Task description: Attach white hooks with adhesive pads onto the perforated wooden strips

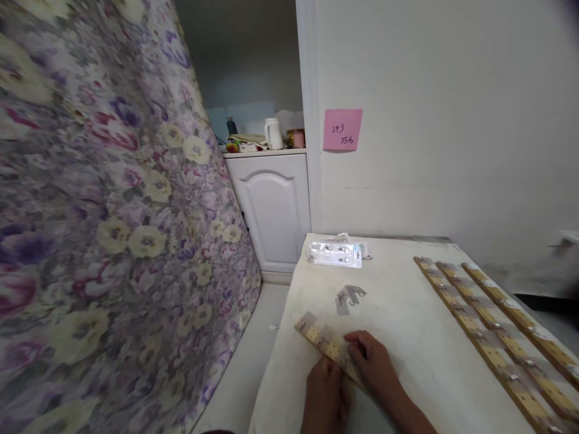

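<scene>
A narrow wooden strip with a row of holes lies slanted on the white-covered table, with clear plastic pieces and small metal fittings along it. My left hand is closed against the strip's near edge and holds it. My right hand bends over the strip's lower part, fingers pinched together at one clear piece; what is between the fingertips is hidden. Beyond the strip sits a small pile of clear plastic pieces with metal hooks. A clear blister pack with several metal fittings lies near the table's far edge.
Three long wooden strips with clear pieces and metal fittings lie along the table's right side. A floral curtain hangs on the left. Behind are a white cabinet with a white jug, and a wall with a pink note.
</scene>
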Demonstrator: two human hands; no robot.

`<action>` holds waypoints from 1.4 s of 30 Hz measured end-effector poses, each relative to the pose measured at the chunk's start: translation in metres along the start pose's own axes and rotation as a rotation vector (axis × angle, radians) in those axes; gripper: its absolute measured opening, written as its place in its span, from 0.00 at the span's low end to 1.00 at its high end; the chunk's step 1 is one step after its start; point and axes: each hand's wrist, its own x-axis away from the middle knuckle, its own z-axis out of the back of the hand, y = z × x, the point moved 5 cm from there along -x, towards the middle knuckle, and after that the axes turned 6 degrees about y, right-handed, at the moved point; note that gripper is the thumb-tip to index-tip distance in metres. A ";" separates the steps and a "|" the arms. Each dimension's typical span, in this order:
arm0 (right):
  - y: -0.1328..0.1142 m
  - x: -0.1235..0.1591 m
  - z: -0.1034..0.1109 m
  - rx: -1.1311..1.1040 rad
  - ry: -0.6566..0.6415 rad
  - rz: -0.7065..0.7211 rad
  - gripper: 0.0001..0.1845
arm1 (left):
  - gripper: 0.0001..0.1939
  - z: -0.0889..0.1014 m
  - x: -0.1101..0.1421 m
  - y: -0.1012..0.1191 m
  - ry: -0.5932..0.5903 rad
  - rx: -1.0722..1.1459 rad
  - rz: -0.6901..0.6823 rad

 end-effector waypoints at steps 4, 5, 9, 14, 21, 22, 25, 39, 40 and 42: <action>-0.001 0.000 0.000 0.017 0.005 -0.011 0.14 | 0.10 -0.003 0.001 -0.002 -0.032 0.002 0.035; -0.001 0.000 0.000 0.017 0.006 -0.010 0.14 | 0.10 -0.003 0.001 -0.002 -0.035 -0.007 0.039; -0.002 0.001 0.001 0.006 0.006 -0.008 0.14 | 0.09 -0.001 0.000 0.001 -0.012 -0.069 -0.001; 0.000 0.000 0.000 0.004 0.007 0.005 0.14 | 0.09 0.000 -0.001 0.003 -0.017 -0.063 -0.028; 0.001 0.000 0.000 0.010 0.012 0.004 0.14 | 0.09 -0.003 -0.001 -0.003 -0.025 -0.078 0.008; 0.001 0.000 0.000 0.014 0.012 0.000 0.14 | 0.09 -0.002 -0.001 -0.001 -0.016 -0.079 0.005; 0.000 0.001 0.001 0.014 0.016 0.003 0.14 | 0.08 0.000 0.001 0.005 -0.006 -0.068 -0.010; 0.002 0.002 0.001 0.028 0.023 -0.006 0.15 | 0.08 -0.001 -0.001 0.003 -0.007 -0.125 -0.018; 0.002 0.002 0.001 0.029 0.025 -0.005 0.15 | 0.08 -0.001 -0.001 0.004 -0.007 -0.123 -0.021; 0.000 0.003 0.002 0.031 0.027 -0.002 0.15 | 0.08 -0.001 0.000 0.005 -0.011 -0.118 -0.029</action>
